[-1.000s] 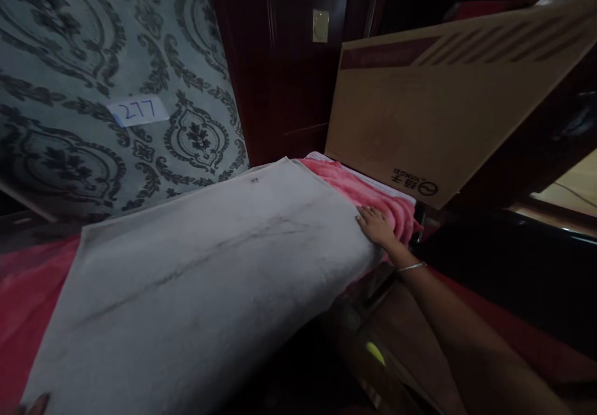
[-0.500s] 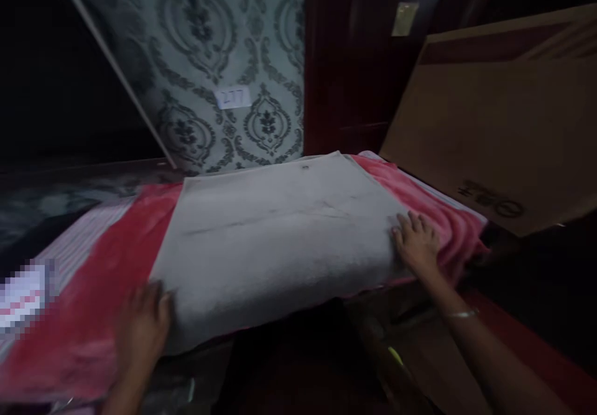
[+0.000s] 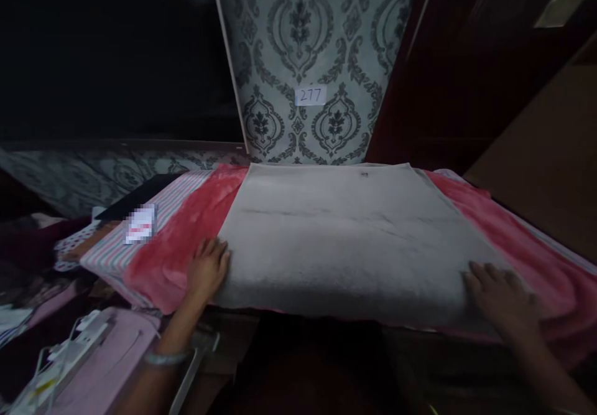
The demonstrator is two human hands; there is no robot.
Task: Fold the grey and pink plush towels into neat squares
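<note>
A greyish-white cloth [image 3: 336,234] with faint dark crease marks lies spread over a red plush blanket [image 3: 186,241]. At the cloth's left edge, my left hand [image 3: 208,270] rests with its fingers extended, partly over the blanket. My right hand [image 3: 504,297] lies on the cloth's right edge, fingers spread and slightly blurred. Both palms face down, and neither hand grips anything visible. The cloth looks mostly flat and its front edge drops toward me.
Under the blanket is a striped cloth [image 3: 109,250], with a blurred label [image 3: 140,223] on it. A power strip [image 3: 77,346] with cables sits at lower left. Behind are a dark screen [image 3: 116,60] and a patterned wall [image 3: 298,35]; a cardboard box [image 3: 550,147] stands right.
The view has swung left, so the wall and cloth appear farther right, and the power strip now shows. Both hands remain at the cloth's side edges.
</note>
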